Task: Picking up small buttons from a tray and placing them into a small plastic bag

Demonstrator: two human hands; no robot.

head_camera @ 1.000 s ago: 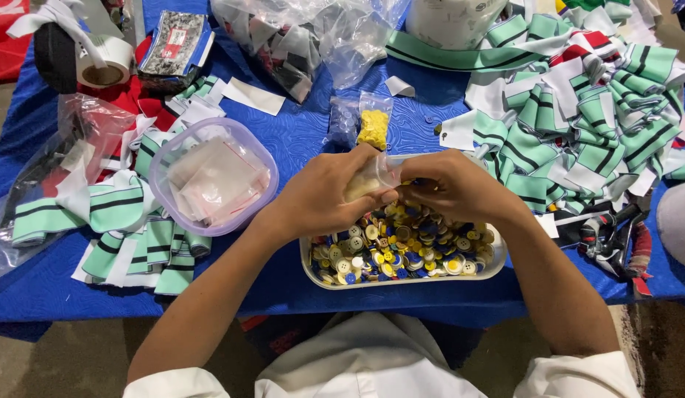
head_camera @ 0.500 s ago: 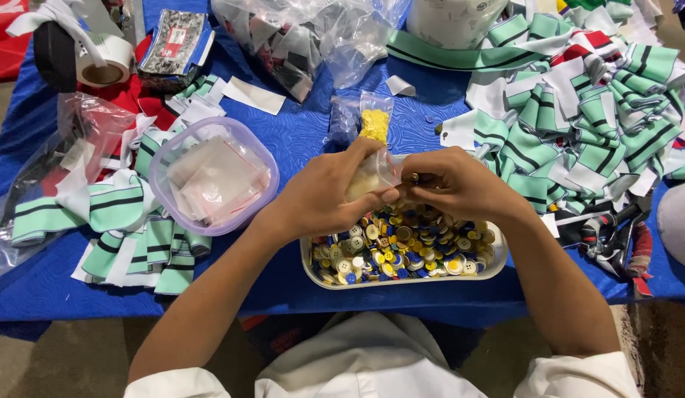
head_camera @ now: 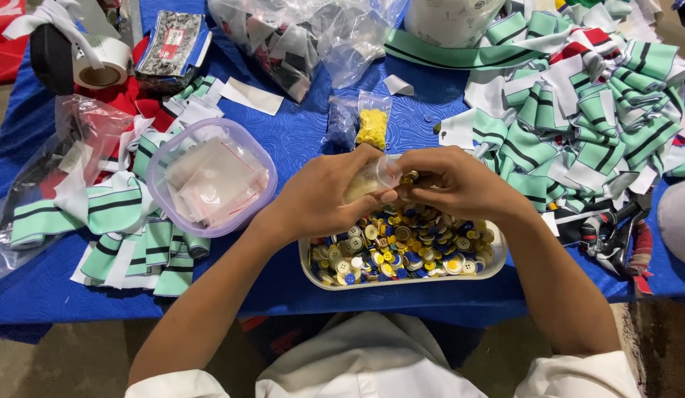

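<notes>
1. A garment or sewing workshop: a desk (head_camera: 298, 133) covered in blue cloth stands on a bare concrete floor (head_camera: 48, 368).
2. Under the hands lies a tray of mixed buttons (head_camera: 401, 254).
3. Striped fabric trims (head_camera: 585, 110) pile right of them; a tape roll (head_camera: 99, 63) sits far left.

A blue worktop (head_camera: 298, 140) is carrying green, white and black striped fabric pieces (head_camera: 578, 110). A white tray (head_camera: 401, 278) is holding yellow, blue, white and brown buttons (head_camera: 401, 247). A lilac-rimmed clear bowl (head_camera: 210, 180) is sitting near a small bag of yellow pieces (head_camera: 372, 127) and red cloth (head_camera: 125, 99).
</notes>
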